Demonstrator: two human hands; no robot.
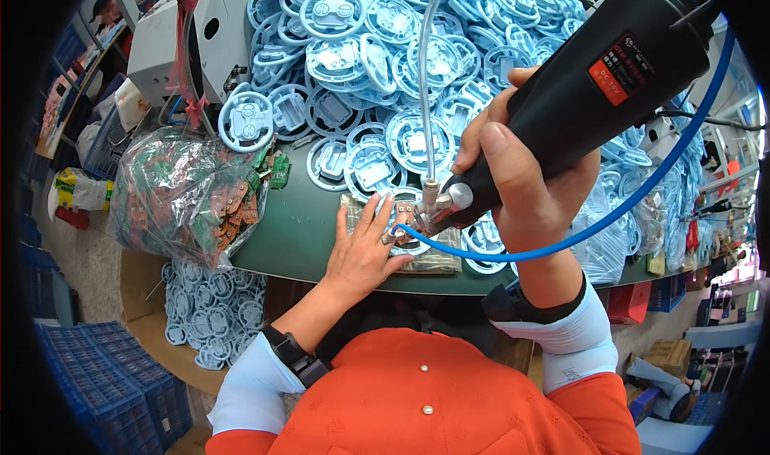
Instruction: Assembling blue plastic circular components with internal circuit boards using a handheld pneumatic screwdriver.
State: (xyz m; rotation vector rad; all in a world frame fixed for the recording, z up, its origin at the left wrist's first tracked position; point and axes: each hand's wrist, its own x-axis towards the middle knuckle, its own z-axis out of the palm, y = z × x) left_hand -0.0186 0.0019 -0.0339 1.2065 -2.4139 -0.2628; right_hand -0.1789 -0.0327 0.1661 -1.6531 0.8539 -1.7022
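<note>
My right hand (529, 166) is wrapped around a large black electric screwdriver (593, 78), tilted so its metal tip end (445, 202) points down and left. Below that tip lies a light-blue plastic wheel part (417, 245) with a small brown circuit board (403, 213) in its middle. It rests on a flat block (437, 261) at the table's front edge. My left hand (358, 250) lies on the wheel part's left side, fingers stretched and spread, fingertips beside the board. The screwdriver's head partly hides the spot where it meets the board.
A heap of light-blue wheel parts (377, 62) covers the back of the green table (309, 242). At left sits a plastic bag of circuit boards (188, 198), near a grey machine (188, 38). A blue hose (609, 222) loops past my right wrist. More wheel parts (212, 310) lie below the table.
</note>
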